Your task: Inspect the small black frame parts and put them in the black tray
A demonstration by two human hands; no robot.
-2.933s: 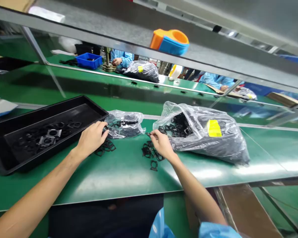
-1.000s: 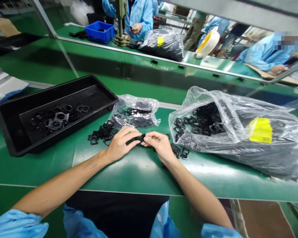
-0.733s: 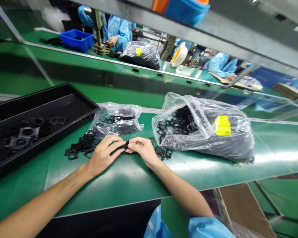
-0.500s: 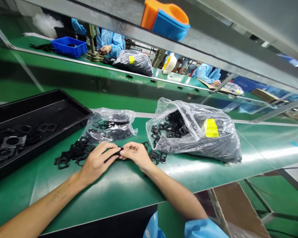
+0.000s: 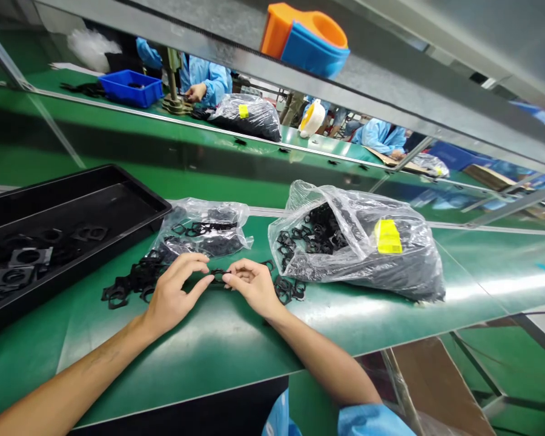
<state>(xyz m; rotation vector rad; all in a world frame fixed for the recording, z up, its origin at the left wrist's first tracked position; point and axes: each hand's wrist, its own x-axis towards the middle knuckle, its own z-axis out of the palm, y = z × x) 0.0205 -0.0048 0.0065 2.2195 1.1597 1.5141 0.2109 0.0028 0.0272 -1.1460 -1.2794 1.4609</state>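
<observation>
A small black plastic ring part (image 5: 218, 274) is pinched between the thumb and fingers of my right hand (image 5: 253, 287), just above the bench. My left hand (image 5: 175, 293) is at the part's left side, thumb and fingers apart; its thumb tip is close to the ring, and I cannot tell whether they touch. Loose black ring parts (image 5: 131, 281) lie in a heap beyond my left hand, and more black parts (image 5: 288, 287) lie to the right of my right hand. Behind my hands is a small clear bag (image 5: 204, 227) of black parts.
A large clear bag (image 5: 367, 254) with a yellow label lies open at right. To the left stands a black tray (image 5: 140, 197) holding black frames. Overhead runs a metal shelf (image 5: 200, 36) with an orange and blue holder (image 5: 306, 42). Co-workers in blue sleeves (image 5: 215, 82) sit across.
My left fingers have spread and drawn back from the black ring part, which now shows more clearly. My right hand still pinches it, nearly in the same place.
</observation>
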